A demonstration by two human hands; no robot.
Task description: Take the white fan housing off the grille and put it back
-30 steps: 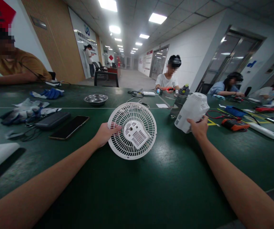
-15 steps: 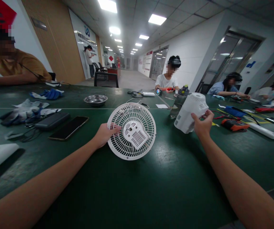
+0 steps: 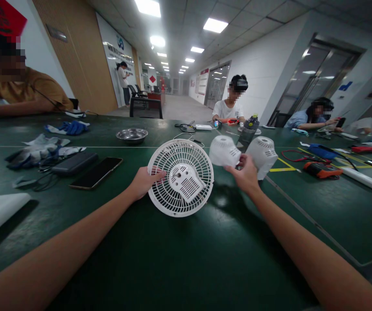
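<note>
My left hand grips the left rim of a round white fan grille, thumb over its ribs. A slotted white plate sits at the grille's centre, facing me. To the right, my right hand is closed on a white vented plastic cover, held just beside the grille's upper right edge. Behind that hand, a second white vented plastic housing stands on the table, partly hidden by my fingers.
On the green table lie a phone, a dark case, gloves and a metal bowl. A water bottle, an orange multimeter and a white power strip are rightward. Several people sit around.
My right hand has moved left toward the grille with a white cover, and another white housing now stands apart to its right. My left hand and the grille have barely moved.
</note>
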